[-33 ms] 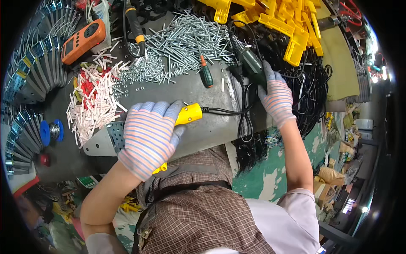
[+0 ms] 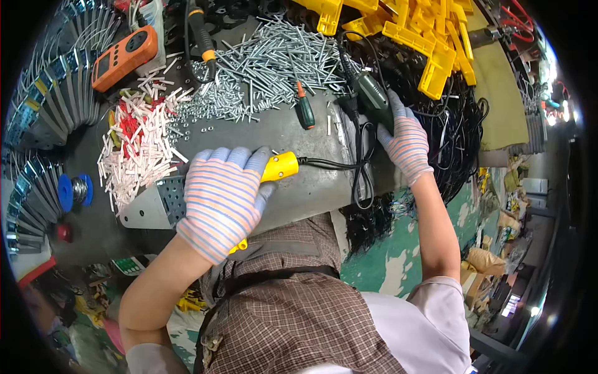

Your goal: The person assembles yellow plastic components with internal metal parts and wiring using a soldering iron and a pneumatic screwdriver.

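My left hand (image 2: 221, 199), in a striped glove, is closed around a yellow plastic handle (image 2: 281, 167) with small screw holes. A black cord (image 2: 330, 164) runs out of its right end to a folded bundle. Another bit of yellow shows below the wrist. Beside that hand is a grey metal piece with a perforated side (image 2: 149, 209); whether it joins the handle is hidden. My right hand (image 2: 407, 144), gloved alike, grips the rear of a dark green corded power tool (image 2: 372, 93). Left of the tool lies a small green screwdriver (image 2: 304, 109) with an orange neck.
Long screws (image 2: 280, 59) and small nuts lie heaped at the far middle. White sleeves (image 2: 140, 156) pile up at left, near an orange meter (image 2: 124, 57), a soldering iron (image 2: 200, 34) and a solder spool (image 2: 76, 193). Yellow handle shells (image 2: 430, 43) and black cords (image 2: 458, 137) crowd the right.
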Demonstrator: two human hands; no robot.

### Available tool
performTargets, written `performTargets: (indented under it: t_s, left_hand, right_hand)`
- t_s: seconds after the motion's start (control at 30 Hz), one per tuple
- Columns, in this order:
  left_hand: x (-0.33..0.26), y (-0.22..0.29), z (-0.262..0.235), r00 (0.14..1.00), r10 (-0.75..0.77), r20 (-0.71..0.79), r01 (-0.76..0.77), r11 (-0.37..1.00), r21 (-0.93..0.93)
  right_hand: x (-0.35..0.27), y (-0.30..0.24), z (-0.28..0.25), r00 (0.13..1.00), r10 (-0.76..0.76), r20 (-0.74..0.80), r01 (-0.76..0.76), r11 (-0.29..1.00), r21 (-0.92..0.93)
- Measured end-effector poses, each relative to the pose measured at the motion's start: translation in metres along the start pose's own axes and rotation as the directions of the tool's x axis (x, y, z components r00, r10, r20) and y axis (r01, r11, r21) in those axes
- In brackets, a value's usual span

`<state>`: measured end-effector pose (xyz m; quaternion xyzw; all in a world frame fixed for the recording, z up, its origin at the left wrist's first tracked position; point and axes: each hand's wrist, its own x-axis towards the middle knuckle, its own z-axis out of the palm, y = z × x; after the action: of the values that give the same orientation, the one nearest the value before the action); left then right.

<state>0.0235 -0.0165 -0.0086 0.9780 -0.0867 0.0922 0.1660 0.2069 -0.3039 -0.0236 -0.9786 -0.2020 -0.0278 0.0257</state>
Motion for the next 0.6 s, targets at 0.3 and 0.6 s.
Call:
performTargets:
  t_s: [0.3,0.6]
  left_hand:
    - [-0.001,0.007,0.01,0.989,-0.127,0.074,0.122,0.991,0.06]
    - [-0.003,0.008,0.01,0.983,-0.175,0.058,0.172,0.984,0.044]
  right_hand:
    - [-0.01,-0.053,-0.096,0.996,0.013,-0.084,0.078,-0.528,0.845]
    - [-0.005,-0.154,-0.072,0.867,-0.357,-0.347,0.251,-0.29,0.924]
